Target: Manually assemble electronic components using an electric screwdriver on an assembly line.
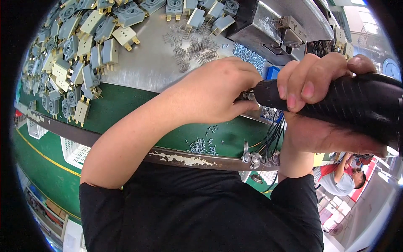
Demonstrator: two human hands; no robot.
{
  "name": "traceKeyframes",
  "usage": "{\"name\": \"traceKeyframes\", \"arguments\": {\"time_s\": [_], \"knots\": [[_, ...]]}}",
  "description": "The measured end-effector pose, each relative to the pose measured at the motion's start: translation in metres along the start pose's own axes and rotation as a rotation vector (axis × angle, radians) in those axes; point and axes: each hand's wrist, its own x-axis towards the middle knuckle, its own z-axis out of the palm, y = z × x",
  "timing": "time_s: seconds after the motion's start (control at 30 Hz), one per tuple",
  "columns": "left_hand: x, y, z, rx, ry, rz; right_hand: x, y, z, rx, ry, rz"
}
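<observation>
My right hand (308, 77) wraps round a black electric screwdriver (352, 103), which lies nearly level and has its nose pointing left. Close to that nose, my left hand (228, 86) is closed in a pinch. Between its thumb and fingers a bit of metal shows, mostly hidden, so I cannot make out what it is. Beyond the left hand, small coiled springs (193, 48) lie loose on a metal sheet (142, 63). A heap of bluish screws (249, 56) sits beside them. Nearer me, more small screws (202, 146) are scattered on the green bench top (126, 103).
Grey and cream plug housings (126, 37) with brass pins pile up at the far left. A dark metal fixture (289, 31) stands far right. Black cables (273, 136) with round metal ends hang over the bench's front edge (184, 158). Another person (340, 180) is off to the right.
</observation>
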Motion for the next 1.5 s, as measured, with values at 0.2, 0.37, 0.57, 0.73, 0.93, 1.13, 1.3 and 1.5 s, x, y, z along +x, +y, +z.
{"name": "traceKeyframes", "arguments": {"time_s": [0.2, 0.37, 0.57, 0.73, 0.93, 1.13, 1.3, 1.5], "knots": [[-0.002, 0.000, 0.000, 0.001, 0.014, 0.020, 0.004, 0.004, -0.003, 0.034, -0.024, -0.022], [0.001, 0.002, -0.006, -0.002, -0.035, 0.001, 0.014, -0.005, -0.010, 0.046, -0.044, -0.014], [-0.005, 0.006, -0.002, 0.041, 0.045, 0.076, 0.023, -0.025, -0.030, -0.037, 0.119, 0.027], [-0.004, 0.012, -0.003, 0.194, 0.064, 0.174, 0.026, -0.032, -0.048, -0.267, 0.341, 0.118], [-0.006, 0.018, 0.005, 0.197, 0.102, 0.340, 0.001, -0.054, -0.036, -0.913, 0.260, 0.231], [-0.002, 0.020, 0.003, 0.167, 0.031, 0.296, -0.052, -0.065, -0.030, -1.119, 0.541, -0.050], [-0.010, 0.019, 0.006, 0.188, 0.095, 0.301, -0.060, -0.067, -0.009, -1.368, -0.254, 0.130], [-0.017, 0.023, 0.010, 0.166, 0.309, 0.315, -0.073, -0.050, -0.007, -1.221, -0.219, 0.353]]}}
